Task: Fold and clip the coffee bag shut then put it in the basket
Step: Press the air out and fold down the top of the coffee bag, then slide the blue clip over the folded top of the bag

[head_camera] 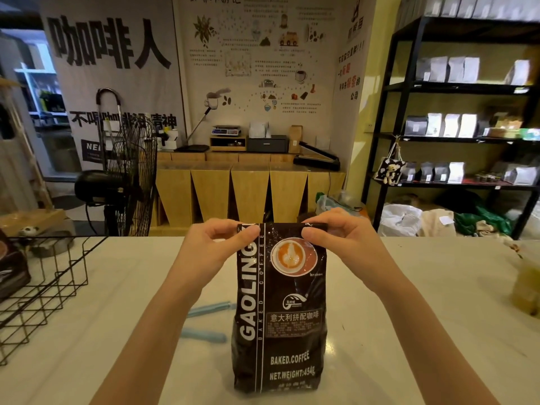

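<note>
Right, I've got the coffee bag (279, 311) standing upright on the tabletop (409, 302), long axis vertical, both hands pinched on its top edge: left hand (216, 244) at one corner, right hand (336, 235) at the other; clip (207, 309) lies nearer my left, basket (43, 287) further left

One view only, head-worn wide-angle camera; looks forward and slightly down from the person's side of a white table (409, 287); close range, both forearms enter from the bottom edge, left hand (217, 244) and right hand (336, 238) sit near frame centre on the coffee bag (279, 311); wire basket (43, 287) cut by left edge; room behind bends at the edges, shelving (455, 89) far right; no second view to overlap.
</note>
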A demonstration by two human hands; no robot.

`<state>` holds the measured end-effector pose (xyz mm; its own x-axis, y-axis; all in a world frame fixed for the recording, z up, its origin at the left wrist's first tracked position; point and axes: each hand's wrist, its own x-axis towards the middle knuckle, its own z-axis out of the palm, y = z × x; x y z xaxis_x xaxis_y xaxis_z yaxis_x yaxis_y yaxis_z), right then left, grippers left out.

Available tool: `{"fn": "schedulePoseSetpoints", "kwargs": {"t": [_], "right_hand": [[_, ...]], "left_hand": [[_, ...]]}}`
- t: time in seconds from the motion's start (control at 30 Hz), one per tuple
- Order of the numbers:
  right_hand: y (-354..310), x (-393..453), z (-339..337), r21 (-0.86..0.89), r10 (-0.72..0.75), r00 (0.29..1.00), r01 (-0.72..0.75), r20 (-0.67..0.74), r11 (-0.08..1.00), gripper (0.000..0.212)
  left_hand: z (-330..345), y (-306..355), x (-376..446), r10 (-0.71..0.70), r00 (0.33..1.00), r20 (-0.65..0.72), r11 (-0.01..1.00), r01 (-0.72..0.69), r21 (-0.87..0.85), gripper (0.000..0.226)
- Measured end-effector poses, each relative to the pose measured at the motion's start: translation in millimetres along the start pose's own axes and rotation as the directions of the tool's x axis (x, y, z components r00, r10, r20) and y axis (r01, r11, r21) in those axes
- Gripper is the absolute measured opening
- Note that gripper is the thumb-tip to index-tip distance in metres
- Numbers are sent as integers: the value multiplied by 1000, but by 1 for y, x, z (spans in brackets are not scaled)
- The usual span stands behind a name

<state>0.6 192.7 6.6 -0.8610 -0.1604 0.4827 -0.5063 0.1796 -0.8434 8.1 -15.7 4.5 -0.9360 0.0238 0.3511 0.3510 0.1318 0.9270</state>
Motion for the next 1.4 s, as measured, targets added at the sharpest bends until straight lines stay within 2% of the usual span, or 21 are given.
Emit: {"fn": "schedulePoseSetpoints", "kwargs": {"t": [0.07,0.13,0.23,0.3,0.47,0.8,0.9,1.0,1.07,1.17,1.27,1.33,1.4], "right_hand": [[-1,0,2,-53,8,1000,-9,-20,999,22],[-1,1,5,-75,4,1000,-5,-14,997,21],[3,1,6,85,39,999,-40,11,996,18],[6,0,7,179,82,996,-84,18,980,8],[6,-1,9,172,78,997,-75,-14,982,10],[9,1,14,251,144,988,-127,-49,960,7],[11,1,17,268,160,986,-141,-51,953,7],[12,1,18,289,161,985,-139,-55,947,8],[14,1,18,281,167,984,-143,-63,949,8],[15,1,19,266,172,982,-147,-75,953,8],[15,2,21,267,171,982,-143,-85,953,8],[15,2,22,280,173,981,-143,-83,949,8],[16,2,21,288,185,980,-156,-76,945,8]], "left_hand": [[1,0,-1,-22,999,25,1000,22,-10,36],[4,0,-1,-51,995,91,994,59,-87,31],[7,0,-2,-82,989,126,979,104,-175,20],[8,0,-2,-86,990,110,972,108,-207,15],[7,-2,0,-82,991,103,963,106,-249,16],[9,-5,2,-23,998,66,979,36,-202,14],[-1,-5,2,-19,985,170,996,33,-81,24],[-22,-7,4,-131,941,312,990,110,84,32],[-40,-16,7,-236,909,344,933,113,341,24],[-67,-39,9,-484,801,352,686,97,721,14],[-87,-65,13,-680,686,260,463,126,877,25],[-96,-79,13,-723,665,189,338,102,936,34],[-99,-93,11,-712,686,151,316,120,941,33]]}}
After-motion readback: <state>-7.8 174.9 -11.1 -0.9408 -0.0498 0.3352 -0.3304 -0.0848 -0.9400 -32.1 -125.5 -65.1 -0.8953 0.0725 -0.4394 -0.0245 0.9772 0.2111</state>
